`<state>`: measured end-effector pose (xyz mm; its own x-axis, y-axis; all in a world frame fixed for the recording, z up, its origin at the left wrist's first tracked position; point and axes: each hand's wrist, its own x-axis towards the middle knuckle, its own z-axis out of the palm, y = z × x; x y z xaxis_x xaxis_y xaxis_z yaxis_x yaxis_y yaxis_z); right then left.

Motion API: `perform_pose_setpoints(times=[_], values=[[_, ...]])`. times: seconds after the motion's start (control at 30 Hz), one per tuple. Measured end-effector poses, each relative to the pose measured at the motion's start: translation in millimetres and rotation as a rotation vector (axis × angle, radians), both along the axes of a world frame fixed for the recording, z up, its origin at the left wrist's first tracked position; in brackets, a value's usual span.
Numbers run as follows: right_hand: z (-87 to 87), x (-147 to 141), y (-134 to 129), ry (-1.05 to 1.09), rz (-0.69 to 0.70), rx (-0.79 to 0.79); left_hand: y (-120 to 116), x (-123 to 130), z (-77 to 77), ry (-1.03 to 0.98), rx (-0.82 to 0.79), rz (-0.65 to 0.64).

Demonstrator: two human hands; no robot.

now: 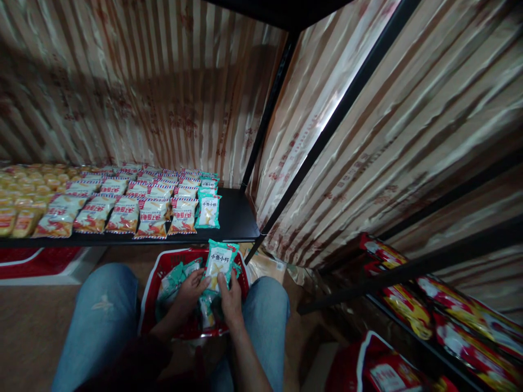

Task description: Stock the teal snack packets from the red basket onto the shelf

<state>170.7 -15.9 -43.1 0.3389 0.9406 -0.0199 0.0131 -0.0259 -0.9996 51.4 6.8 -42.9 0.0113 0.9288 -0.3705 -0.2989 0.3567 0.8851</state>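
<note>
Pinching teal packet (219, 258) above red basket (144, 305) — left hand (190, 291) and right hand (230, 298) both grasping — packet possibly slipping if grip slackens.

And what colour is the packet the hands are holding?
The packet is mostly teal-green and white, as the head view shows.

The packet (221, 258) I hold has a glossy, crinkled plastic skin, my basket (169, 260) looks like smooth, hard plastic, my jeans (267, 310) are matt denim, the shelf (235, 212) seems smooth metal, and the curtain (163, 81) looks like pleated, satiny cloth.
</note>
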Motion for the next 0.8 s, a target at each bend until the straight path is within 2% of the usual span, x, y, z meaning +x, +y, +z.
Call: perform_pose_setpoints(times=[0.17, 0.37, 0.8], values=[[1.2, 0.9, 1.1, 0.041, 0.012, 0.004, -0.8, -4.5, -0.1, -0.001, 0.022, -0.054], [-3.5, 1.6, 2.3, -0.010, 0.004, 0.005, 1.4, -4.6, -1.4, 0.039, 0.031, -0.042], [-2.2, 8.1, 3.5, -0.052, 0.005, 0.011, 4.9, -5.5, 8.7, 0.001, 0.016, -0.140]])
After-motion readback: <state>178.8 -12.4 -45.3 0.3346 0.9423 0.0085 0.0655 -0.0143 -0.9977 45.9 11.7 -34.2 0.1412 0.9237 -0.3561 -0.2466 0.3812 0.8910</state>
